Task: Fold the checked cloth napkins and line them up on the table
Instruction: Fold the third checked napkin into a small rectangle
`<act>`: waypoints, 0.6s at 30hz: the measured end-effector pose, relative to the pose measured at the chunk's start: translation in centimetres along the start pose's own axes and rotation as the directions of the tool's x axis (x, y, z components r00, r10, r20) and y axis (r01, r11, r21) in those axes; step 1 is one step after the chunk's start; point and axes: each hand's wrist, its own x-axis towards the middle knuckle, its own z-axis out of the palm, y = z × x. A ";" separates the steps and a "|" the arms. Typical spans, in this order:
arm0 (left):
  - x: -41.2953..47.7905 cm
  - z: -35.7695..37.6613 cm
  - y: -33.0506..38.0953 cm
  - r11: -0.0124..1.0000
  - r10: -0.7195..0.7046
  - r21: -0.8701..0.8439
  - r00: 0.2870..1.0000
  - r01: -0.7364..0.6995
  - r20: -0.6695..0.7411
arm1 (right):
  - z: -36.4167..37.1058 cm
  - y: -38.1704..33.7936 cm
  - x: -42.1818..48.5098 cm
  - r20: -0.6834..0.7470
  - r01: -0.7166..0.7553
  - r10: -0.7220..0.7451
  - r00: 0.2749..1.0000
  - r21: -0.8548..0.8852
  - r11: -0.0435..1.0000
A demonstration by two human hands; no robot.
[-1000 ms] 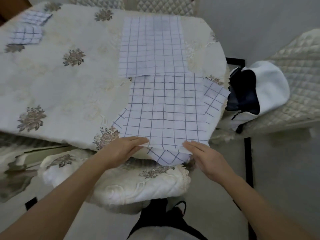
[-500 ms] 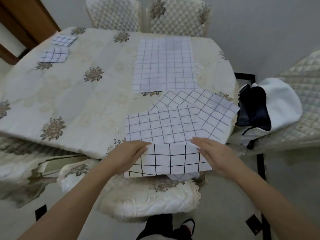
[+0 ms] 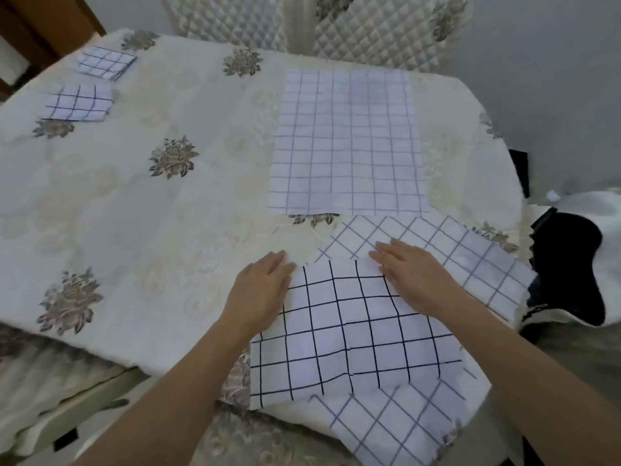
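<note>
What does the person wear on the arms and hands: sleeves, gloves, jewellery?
Nothing worn shows. The left hand and the right hand are bare: no gloves, rings, watch or bracelet. The left forearm and the right forearm are bare too; no sleeve comes into view before the picture's lower edge.

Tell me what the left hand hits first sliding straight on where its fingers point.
Past a strip of cream floral tablecloth, the left hand would probably meet the near edge of the large flat pale-blue checked cloth napkin lying open ahead.
</note>
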 end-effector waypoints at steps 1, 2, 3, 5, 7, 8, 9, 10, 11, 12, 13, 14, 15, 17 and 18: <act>0.5 0.3 -0.3 1.000 -0.005 0.015 1.000 0.006 -0.007 | 0.5 0.2 0.6 -0.014 0.004 -0.005 1.000 -0.014 1.000; 0.9 0.6 -0.5 1.000 -0.010 0.019 1.000 0.010 -0.022 | 1.0 0.5 1.2 -0.042 0.011 -0.012 0.999 -0.030 0.999; 1.2 0.9 -0.6 1.000 -0.014 0.015 0.999 0.015 -0.046 | 1.3 0.6 1.6 -0.069 0.011 -0.015 0.997 -0.047 0.999; 1.4 1.1 -0.5 0.999 -0.020 0.026 0.995 0.023 -0.095 | 1.8 0.8 1.8 -0.111 -0.005 -0.002 0.994 -0.063 0.998; 1.0 0.9 0.0 0.996 -0.057 0.064 0.985 0.068 -0.163 | 1.9 0.5 1.3 -0.191 -0.034 0.023 0.981 -0.052 0.998; 0.4 0.6 0.5 0.992 -0.078 0.084 0.976 0.097 -0.203 | 1.8 0.1 0.6 -0.247 -0.048 0.036 0.968 -0.043 0.998; -0.5 0.4 1.3 0.989 -0.088 0.091 0.967 0.113 -0.239 | 1.7 -0.3 -0.4 -0.304 -0.060 0.046 0.952 -0.037 0.998; -1.5 0.3 2.4 0.991 -0.074 0.089 0.961 0.101 -0.268 | 1.7 -0.8 -1.5 -0.353 -0.062 0.047 0.935 -0.031 0.998; -2.7 0.5 3.7 0.994 -0.039 0.086 0.960 0.065 -0.278 | 1.8 -1.5 -2.7 -0.383 -0.057 0.045 0.922 -0.019 0.998; -3.9 0.9 5.1 0.996 0.002 0.086 0.966 0.021 -0.259 | 2.1 -2.2 -4.0 -0.396 -0.048 0.043 0.917 -0.004 0.999; -5.0 1.5 6.5 0.996 0.036 0.087 0.975 -0.017 -0.220 | 2.7 -3.0 -5.2 -0.396 -0.039 0.040 0.918 0.013 0.999; -6.0 2.3 7.8 0.995 0.059 0.090 0.982 -0.044 -0.178 | 3.4 -3.9 -6.3 -0.384 -0.031 0.040 0.923 0.029 0.999; -6.6 3.2 8.7 0.993 0.073 0.100 0.987 -0.059 -0.144 | 4.3 -4.7 -7.3 -0.359 -0.030 0.045 0.932 0.045 0.999; -7.1 4.9 9.6 0.989 0.066 0.138 0.992 -0.051 -0.107 | 5.9 -6.2 -8.4 -0.296 -0.057 0.073 0.952 0.061 0.997; -7.1 5.5 9.8 0.988 0.051 0.152 0.994 -0.035 -0.101 | 6.6 -6.7 -8.6 -0.277 -0.080 0.093 0.956 0.057 0.995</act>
